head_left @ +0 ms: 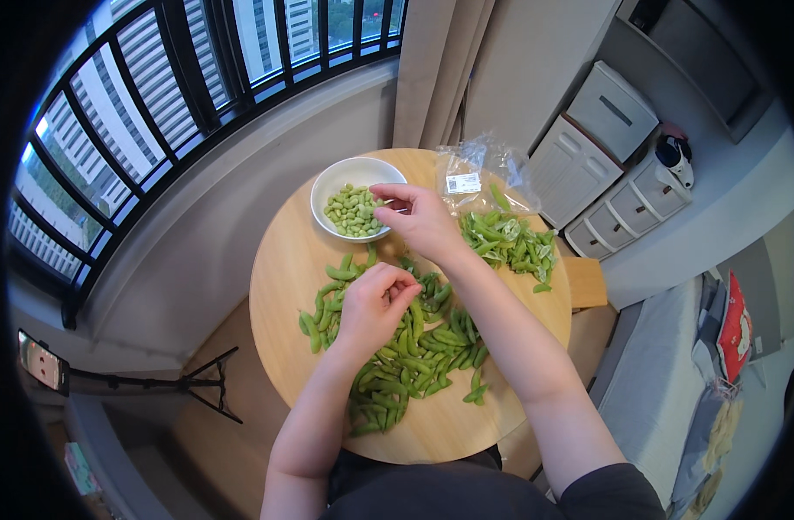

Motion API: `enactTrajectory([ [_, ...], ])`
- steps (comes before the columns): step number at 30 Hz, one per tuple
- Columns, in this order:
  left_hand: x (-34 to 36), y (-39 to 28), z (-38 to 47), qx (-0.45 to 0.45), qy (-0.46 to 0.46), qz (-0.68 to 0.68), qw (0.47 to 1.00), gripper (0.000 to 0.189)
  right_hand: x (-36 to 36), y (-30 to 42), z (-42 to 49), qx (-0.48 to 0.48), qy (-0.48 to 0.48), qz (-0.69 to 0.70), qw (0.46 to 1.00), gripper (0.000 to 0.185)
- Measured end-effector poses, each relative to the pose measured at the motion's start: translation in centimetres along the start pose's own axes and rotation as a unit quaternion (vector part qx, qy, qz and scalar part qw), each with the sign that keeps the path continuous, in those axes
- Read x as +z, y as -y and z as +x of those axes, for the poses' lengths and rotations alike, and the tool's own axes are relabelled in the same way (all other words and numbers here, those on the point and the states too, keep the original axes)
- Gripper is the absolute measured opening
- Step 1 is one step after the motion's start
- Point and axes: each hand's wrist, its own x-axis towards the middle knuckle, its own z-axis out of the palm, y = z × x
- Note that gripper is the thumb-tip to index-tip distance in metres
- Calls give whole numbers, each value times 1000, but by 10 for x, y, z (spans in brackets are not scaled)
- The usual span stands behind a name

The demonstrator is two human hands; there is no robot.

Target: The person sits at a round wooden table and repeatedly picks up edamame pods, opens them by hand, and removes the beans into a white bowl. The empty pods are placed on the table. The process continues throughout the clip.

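My right hand [423, 218] is over the right side of a white bowl [320, 201] that holds shelled green soybeans [355, 211]. Its thumb and index fingertips are apart, with beans visible between them; I see nothing firmly gripped there. My left hand [377, 305] hovers above a spread of whole edamame pods [413, 357], thumb and fingertips drawn together. Whether a pod or bean sits in that pinch is hidden. Right of my right wrist lies a heap of split, emptied pods [511, 244].
A crumpled clear plastic bag [494, 172] with a printed label lies at the back of the round wooden table [280, 279]. A phone [43, 361] on a tripod [208, 383] stands to the left. A barred window, storage drawers [624, 218] and a sofa [650, 383] surround the table.
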Motion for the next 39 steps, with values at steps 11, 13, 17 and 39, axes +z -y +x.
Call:
enactTrajectory([
  [11,2,7,0,-78,-99,-145,981,8,-41,6,-67,77,87,49,992,22],
  [13,5,4,-2,-75,-60,-184,978,17,-40,-1,-81,55,91,37,994,17],
  [17,19,-6,-5,-82,-72,-208,972,20,-45,-14,-93,3,35,-3,999,10],
  [39,11,-8,-1,25,-3,100,995,33,-69,-14,-100,-165,95,-322,927,20],
])
